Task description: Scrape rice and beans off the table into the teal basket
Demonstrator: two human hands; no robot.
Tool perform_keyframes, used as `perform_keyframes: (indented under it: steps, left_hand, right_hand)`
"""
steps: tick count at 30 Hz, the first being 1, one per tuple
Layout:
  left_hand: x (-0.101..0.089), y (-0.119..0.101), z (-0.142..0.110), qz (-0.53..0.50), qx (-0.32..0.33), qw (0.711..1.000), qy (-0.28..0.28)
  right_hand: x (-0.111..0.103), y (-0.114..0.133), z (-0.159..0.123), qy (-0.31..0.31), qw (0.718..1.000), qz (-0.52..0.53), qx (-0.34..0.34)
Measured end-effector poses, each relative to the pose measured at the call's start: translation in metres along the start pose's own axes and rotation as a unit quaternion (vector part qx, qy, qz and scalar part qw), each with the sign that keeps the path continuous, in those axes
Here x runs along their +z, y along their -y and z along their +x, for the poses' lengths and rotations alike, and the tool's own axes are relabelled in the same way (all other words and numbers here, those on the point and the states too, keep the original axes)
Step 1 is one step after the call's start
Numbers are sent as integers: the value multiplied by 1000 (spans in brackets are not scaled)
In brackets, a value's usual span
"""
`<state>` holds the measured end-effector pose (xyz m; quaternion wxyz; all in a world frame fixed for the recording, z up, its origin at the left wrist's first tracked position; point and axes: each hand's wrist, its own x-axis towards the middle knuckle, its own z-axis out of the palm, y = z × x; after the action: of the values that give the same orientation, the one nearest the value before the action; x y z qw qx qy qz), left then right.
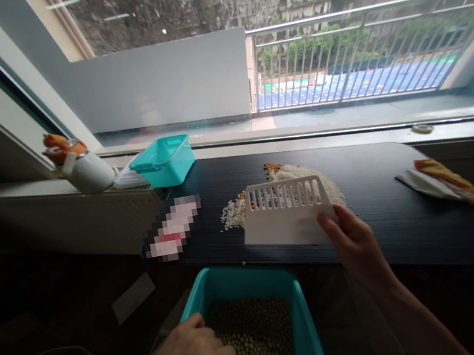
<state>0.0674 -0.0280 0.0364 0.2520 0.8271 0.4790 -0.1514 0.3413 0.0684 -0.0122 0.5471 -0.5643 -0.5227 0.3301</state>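
My right hand [361, 241] grips the right edge of a white plastic scraper [282, 227] with a row of slots along its upper side. The scraper is held up at the near side of the dark table [373, 196]. Behind it lies a heap of white rice [332, 182], with orange kernels [271, 168] at its far end; a smaller patch of rice [231, 215] spreads to the left. My left hand [197, 353] is closed over the left rim of a teal bin [307, 318], which stands below the table's front edge. Round, dried greenish-brown beans [259, 332] cover its bottom.
Another teal bin [170, 162] stands at the table's back left corner. A blurred-out item [172, 228] lies on the left. Folded white and yellow wrappers [446, 183] lie on the right. A white pot [89, 171] and a tape roll [423, 128] rest on the window ledge.
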Motion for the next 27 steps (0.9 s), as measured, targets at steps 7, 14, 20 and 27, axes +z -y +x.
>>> perform_keyframes:
  steps: [7, 14, 20, 27]
  left_hand:
    - [9, 13, 7, -1, -4, 1000, 11]
    - [12, 16, 11, -1, 7, 1000, 0]
    - [10, 16, 10, 3, 13, 1000, -5]
    - [7, 15, 10, -8, 9, 1000, 2]
  right_hand:
    - [5, -4, 14, -43, 999, -18, 0]
    - [5, -1, 11, -33, 999, -20, -6]
    - [7, 2, 12, -31, 999, -25, -10]
    - [7, 3, 11, -41, 998, -33, -29]
